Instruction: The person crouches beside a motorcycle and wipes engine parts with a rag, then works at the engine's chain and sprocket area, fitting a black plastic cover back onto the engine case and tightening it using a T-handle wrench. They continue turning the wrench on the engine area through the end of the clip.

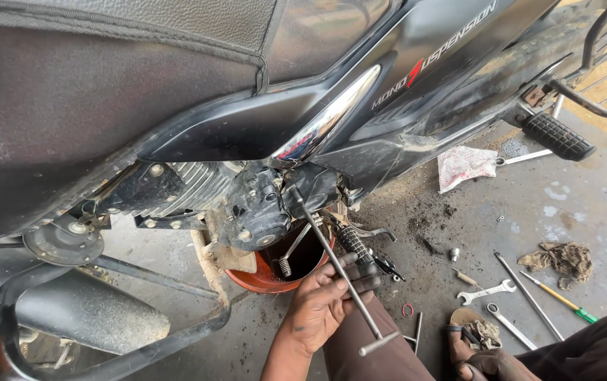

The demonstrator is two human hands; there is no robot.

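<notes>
Seated on a fitting of the engine (254,208), above the red bowl (261,282), and slanted down toward the knee: T-handle wrench (335,264). Could well have slipped off under sideways pull, given so steep a slant. Wrapped snugly round its shaft: left hand (321,307), knuckles up, wrist bent. Farther right lay a loose spanner (487,291).

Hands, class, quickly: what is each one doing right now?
Left hand: closed around the shaft of the long T-handle wrench, whose tip is on the motorcycle engine.
Right hand: not in view.
</notes>
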